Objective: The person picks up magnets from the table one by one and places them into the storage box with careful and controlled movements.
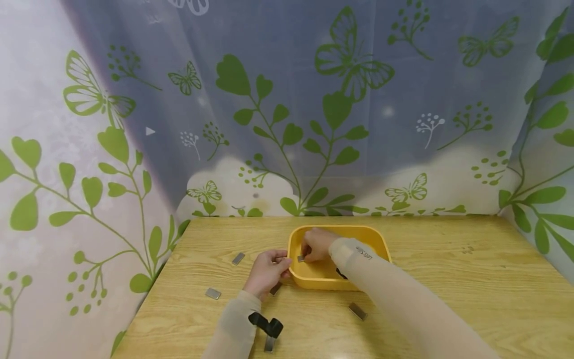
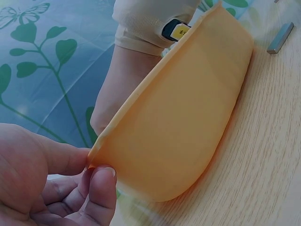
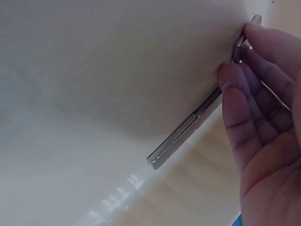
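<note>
A yellow plastic basin (image 1: 381, 244) stands on the wooden table. My left hand (image 1: 286, 264) pinches the basin's left rim; in the left wrist view the left hand (image 2: 94, 165) has thumb and forefinger closed on the corner of the basin (image 2: 188, 113). My right hand (image 1: 306, 255) reaches inside the basin near its left wall. In the right wrist view the right hand (image 3: 237, 54) pinches the upper end of a metal bar (image 3: 188, 134), which lies end to end with another against the basin's pale inner wall (image 3: 108, 70).
Small grey metal bars lie loose on the table: one at far left (image 1: 238, 258), one nearer (image 1: 213, 293), one under my left hand (image 1: 275, 288), one in front of the basin (image 1: 357, 311), one by my left wrist (image 1: 269, 344). Patterned curtains close in the back and both sides.
</note>
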{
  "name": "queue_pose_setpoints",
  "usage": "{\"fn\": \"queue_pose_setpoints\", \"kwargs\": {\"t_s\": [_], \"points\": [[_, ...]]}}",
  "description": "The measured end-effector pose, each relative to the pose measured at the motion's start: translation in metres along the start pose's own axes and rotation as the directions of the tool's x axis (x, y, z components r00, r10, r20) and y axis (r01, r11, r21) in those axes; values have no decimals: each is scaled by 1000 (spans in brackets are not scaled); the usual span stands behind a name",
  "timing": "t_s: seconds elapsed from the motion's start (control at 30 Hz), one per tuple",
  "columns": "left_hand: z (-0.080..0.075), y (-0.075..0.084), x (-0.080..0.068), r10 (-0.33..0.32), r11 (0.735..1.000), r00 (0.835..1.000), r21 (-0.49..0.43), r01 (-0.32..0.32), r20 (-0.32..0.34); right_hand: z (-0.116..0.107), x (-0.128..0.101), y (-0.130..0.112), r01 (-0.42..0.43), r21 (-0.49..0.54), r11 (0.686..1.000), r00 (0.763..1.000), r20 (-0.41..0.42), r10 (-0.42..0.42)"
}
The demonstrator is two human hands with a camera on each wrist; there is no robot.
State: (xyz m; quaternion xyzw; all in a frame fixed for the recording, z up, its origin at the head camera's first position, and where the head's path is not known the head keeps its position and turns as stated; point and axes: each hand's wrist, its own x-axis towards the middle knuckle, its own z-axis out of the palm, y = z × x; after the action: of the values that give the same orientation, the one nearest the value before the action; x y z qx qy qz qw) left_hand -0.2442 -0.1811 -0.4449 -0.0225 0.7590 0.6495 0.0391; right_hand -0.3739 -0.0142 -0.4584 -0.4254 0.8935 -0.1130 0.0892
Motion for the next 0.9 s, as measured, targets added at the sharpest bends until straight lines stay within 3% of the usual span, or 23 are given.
{"fn": "queue_pose_setpoints", "kwargs": {"t_s": [0.2, 0.43, 0.9], "points": [[1, 14, -10, 4, 1000, 1000, 1, -4, 1, -2, -1, -2, -8, -2, 1000, 1000, 3, 8], [-1, -21, 13, -3, 1000, 1000, -12, 3, -8, -3, -2, -1, -27, -3, 1000, 1000, 8, 27], [-1, -20, 12, 11, 1000, 1000, -25, -11, -9, -32, -15, -1, -32, 0, 999, 999, -11, 32]]}}
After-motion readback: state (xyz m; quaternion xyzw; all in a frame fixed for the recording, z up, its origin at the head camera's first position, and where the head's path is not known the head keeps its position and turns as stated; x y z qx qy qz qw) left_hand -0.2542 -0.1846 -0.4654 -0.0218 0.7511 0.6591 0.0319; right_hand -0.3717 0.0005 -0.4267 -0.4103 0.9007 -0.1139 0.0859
